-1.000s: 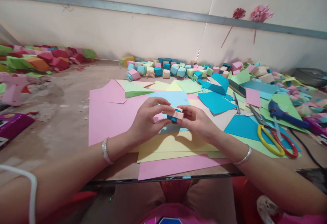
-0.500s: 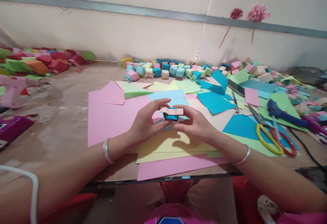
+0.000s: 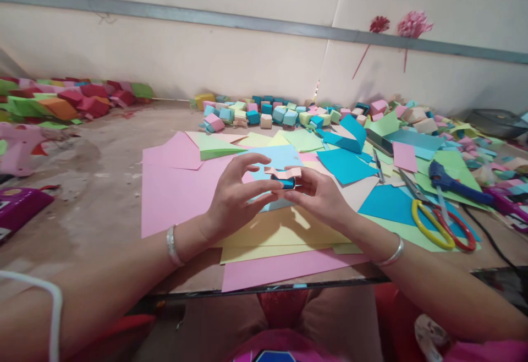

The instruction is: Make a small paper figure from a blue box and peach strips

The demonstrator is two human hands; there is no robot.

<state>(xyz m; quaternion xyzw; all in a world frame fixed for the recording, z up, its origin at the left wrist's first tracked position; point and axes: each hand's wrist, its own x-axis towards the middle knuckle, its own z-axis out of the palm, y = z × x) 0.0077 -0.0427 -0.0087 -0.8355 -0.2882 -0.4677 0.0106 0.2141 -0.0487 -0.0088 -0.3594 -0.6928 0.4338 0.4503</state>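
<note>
A small folded paper box [image 3: 284,181], blue inside with a creased peach strip across its top, is held just above the stacked sheets. My right hand [image 3: 317,192] grips its right side between thumb and fingers. From the left, my left hand [image 3: 236,188] has a finger pressed to the blue part and its thumb beneath, while the index finger arches up clear of the box. Below both hands lie yellow sheets [image 3: 264,231] and a light blue sheet [image 3: 270,155], with a large pink sheet [image 3: 177,197] to the left.
Scissors [image 3: 433,223] with yellow and red handles and a blue glue gun [image 3: 457,182] lie at right. Several small paper cubes [image 3: 266,110] line the wall. A pink glue gun [image 3: 18,147] stands at far left. The table edge [image 3: 198,295] runs before my lap.
The paper box has shifted slightly right and tilted. My left index finger has lifted off its top, and another left finger now presses on the blue part.
</note>
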